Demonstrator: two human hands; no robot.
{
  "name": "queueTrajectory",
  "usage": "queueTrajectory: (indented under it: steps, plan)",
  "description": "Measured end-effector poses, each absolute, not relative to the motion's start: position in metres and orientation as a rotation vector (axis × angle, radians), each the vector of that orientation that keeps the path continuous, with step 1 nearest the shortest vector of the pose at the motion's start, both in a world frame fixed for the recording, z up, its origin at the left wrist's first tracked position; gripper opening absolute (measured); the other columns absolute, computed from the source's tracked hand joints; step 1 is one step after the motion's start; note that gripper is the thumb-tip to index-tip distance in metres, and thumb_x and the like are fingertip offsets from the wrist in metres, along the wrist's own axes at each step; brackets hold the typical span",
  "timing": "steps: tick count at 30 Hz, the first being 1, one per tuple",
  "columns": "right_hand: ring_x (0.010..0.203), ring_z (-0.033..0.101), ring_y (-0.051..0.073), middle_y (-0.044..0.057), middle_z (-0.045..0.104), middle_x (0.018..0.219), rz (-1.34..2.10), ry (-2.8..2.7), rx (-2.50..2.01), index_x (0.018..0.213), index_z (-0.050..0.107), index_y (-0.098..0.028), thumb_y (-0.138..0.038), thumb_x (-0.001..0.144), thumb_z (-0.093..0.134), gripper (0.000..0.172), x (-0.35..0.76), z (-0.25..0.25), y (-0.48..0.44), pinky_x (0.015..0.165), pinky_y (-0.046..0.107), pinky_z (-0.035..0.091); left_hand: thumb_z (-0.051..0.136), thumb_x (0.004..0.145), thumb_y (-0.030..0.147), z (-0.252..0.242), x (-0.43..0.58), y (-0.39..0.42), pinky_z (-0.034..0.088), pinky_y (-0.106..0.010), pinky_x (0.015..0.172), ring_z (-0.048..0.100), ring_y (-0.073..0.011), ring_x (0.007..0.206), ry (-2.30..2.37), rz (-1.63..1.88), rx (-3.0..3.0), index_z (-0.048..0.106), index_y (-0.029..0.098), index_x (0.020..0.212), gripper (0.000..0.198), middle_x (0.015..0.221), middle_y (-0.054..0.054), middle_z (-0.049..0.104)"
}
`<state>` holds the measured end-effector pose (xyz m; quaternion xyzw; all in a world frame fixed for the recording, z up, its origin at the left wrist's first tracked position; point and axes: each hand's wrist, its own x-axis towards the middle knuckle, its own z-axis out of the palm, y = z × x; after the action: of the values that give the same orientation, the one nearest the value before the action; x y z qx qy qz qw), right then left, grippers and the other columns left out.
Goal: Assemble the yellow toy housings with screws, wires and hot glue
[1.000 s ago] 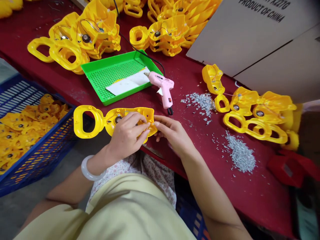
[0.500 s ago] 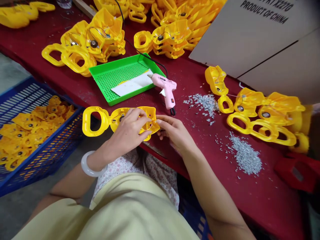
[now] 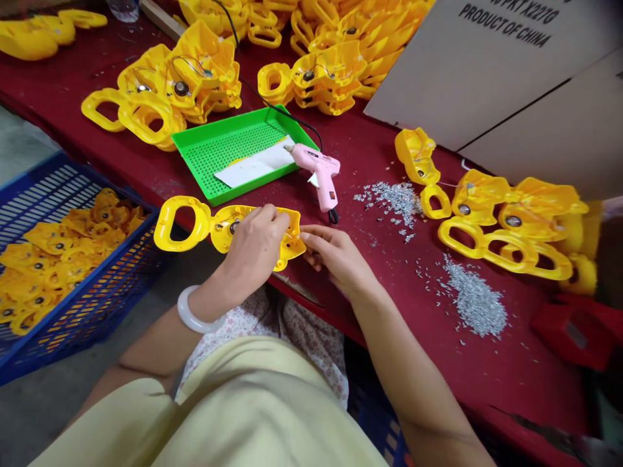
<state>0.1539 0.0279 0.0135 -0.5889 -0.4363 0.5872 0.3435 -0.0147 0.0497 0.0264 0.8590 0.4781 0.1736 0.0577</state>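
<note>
My left hand is shut on a yellow plastic toy casing half, gripping it from above and covering its middle. A ring-shaped handle extends to the left of the casing, and a small round speaker is partly visible beside my left thumb. My right hand lies to the right, its fingertips at the casing's right end. Anything thin between those fingers cannot be made out. A pink hot glue gun lies just beyond my hands.
A green perforated tray with white paper stands on the red-covered table. Yellow casings with wires are heaped at the back and right. Silver flakes lie on the table. A blue crate of yellow parts sits low at left.
The casing has tilted slightly, with its ring handle rising up and to the left. My left wrist has shifted right, and the whole view has moved a little.
</note>
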Motion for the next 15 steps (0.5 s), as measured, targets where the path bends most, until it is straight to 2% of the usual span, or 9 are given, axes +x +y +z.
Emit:
queueTrajectory:
  steps: [4, 10, 15]
  plan:
    - [0.049, 0.045, 0.006, -0.002, 0.054, 0.060, 1.527, -1.133, -1.528, 0.109, 0.068, -0.013, -0.039, 0.078, 0.062, 0.041, 0.154, 0.014, 0.028, 0.043, 0.018, 0.033, 0.048, 0.091, 0.010, 0.022, -0.023, 0.051, 0.054, -0.033, 0.079, 0.064, -0.0204, 0.087, 1.296, 0.612, 2.608, 0.066, 0.011, 0.086, 0.019, 0.093, -0.008, 0.067]
    - [0.048, 0.046, 0.005, -0.003, 0.054, 0.061, 1.543, -1.122, -1.515, 0.113, 0.067, -0.013, -0.039, 0.079, 0.062, 0.043, 0.155, 0.011, 0.028, 0.042, 0.017, 0.034, 0.043, 0.097, 0.014, 0.019, -0.044, 0.048, 0.053, -0.036, 0.096, 0.063, -0.0205, 0.108, 0.972, 0.740, 2.741, 0.066, 0.011, 0.103, 0.024, 0.112, -0.011, 0.066]
    - [0.047, 0.045, 0.005, -0.003, 0.054, 0.061, 1.556, -1.100, -1.519, 0.112, 0.067, -0.013, -0.041, 0.079, 0.063, 0.044, 0.154, 0.011, 0.028, 0.042, 0.017, 0.033, 0.054, 0.093, 0.015, 0.024, -0.048, 0.049, 0.053, -0.034, 0.097, 0.062, -0.0204, 0.110, 0.967, 0.788, 2.614, 0.063, 0.011, 0.106, 0.016, 0.114, -0.010, 0.065]
